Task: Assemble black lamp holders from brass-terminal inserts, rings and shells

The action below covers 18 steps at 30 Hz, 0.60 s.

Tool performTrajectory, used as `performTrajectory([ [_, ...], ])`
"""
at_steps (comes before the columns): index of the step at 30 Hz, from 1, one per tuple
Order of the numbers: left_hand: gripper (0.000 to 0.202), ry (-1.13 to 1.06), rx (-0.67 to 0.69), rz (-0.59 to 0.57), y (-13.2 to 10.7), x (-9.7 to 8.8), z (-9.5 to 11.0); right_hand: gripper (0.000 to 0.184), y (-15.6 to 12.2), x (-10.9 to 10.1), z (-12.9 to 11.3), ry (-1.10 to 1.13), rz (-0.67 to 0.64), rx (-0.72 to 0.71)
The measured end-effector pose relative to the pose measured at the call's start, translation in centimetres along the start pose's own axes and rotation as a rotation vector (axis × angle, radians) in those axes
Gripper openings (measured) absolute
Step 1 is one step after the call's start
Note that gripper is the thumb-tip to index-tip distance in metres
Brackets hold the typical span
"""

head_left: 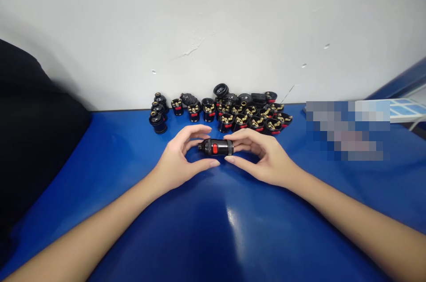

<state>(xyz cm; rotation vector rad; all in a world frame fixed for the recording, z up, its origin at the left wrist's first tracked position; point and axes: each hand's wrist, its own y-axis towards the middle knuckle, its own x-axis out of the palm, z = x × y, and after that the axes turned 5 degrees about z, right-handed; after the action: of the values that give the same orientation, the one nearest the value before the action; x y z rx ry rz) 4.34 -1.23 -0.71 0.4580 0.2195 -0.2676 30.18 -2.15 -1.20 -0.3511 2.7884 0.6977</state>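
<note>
A black lamp socket with a red switch (215,147) lies sideways above the blue table (213,228), between my two hands. My left hand (181,162) curls around its left end, with thumb below and fingers above. My right hand (262,157) grips its right end between fingertips and thumb. Both hands meet at the middle of the table, a short way in front of the pile of parts.
A pile of several black socket parts with brass contacts and red switches (246,115) lies against the white wall. Three assembled sockets (158,115) stand to its left. A dark shape (33,140) fills the left edge. A blurred patch (348,131) lies at right.
</note>
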Motion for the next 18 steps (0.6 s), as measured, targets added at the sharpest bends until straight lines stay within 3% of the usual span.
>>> performTrajectory([
  [1,0.063,0.087,0.005,-0.018,0.0,-0.1,0.0,0.039,0.0,0.0,0.0,0.004,-0.001,0.0],
  [5,0.03,0.483,0.069,-0.095,0.1,-0.8,0.2,0.038,0.0,0.0,-0.1,0.004,-0.014,-0.008],
  [6,0.034,0.508,0.113,-0.117,0.1,-0.9,0.3,0.038,0.0,0.0,-0.1,0.001,-0.012,-0.008],
  [9,0.089,0.443,0.202,-0.16,0.0,-1.2,0.4,0.038,0.0,-0.1,-0.1,-0.01,0.003,-0.008],
  [10,0.097,0.44,0.195,-0.156,0.0,-1.2,0.5,0.038,0.0,-0.1,-0.1,-0.012,0.003,-0.011],
  [11,0.09,0.464,0.176,-0.146,0.0,-1.2,0.5,0.038,0.0,-0.1,-0.1,-0.015,-0.001,-0.015],
  [14,0.038,0.565,0.129,-0.14,0.0,-1.1,0.5,0.036,0.0,-0.1,-0.2,-0.028,-0.031,-0.034],
  [15,0.033,0.551,0.144,-0.145,0.0,-1.1,0.4,0.035,0.0,-0.1,-0.2,-0.032,-0.034,-0.034],
  [16,0.041,0.513,0.169,-0.145,0.0,-1.1,0.4,0.035,0.0,-0.1,-0.2,-0.033,-0.029,-0.03],
  [18,0.08,0.437,0.199,-0.131,0.0,-1.2,0.2,0.036,0.0,-0.1,-0.3,-0.026,-0.011,-0.016],
])
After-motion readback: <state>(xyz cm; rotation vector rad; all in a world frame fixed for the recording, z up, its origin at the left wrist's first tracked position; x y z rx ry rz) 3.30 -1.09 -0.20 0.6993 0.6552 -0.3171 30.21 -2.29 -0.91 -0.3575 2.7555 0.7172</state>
